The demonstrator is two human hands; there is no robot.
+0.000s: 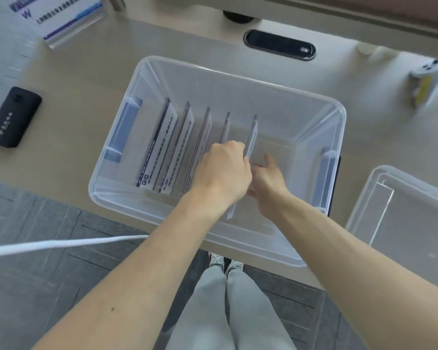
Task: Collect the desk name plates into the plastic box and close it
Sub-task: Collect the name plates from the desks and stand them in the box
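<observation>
A person's two hands reach into the clear plastic box (238, 79), which sits open at the near edge of a pale desk (86, 84). The left hand (223, 170) has its fingers curled around a clear desk name plate (253, 133), the rightmost of five standing on edge in a row. The right hand (266, 178) lies just beside it on the plate's right, fingers stretched forward toward the far wall; whether they touch the plate cannot be told. The four other name plates (167, 147) stand in the left half of the box, printed faces leaning left. The box's clear lid (402, 210) rests on the desk just to the right. One more name plate (61, 18) stands at the far left corner of the desk, well apart from the box. A black device (12, 117) lies at the left edge, and a white cable (61, 245) crosses the near left
</observation>
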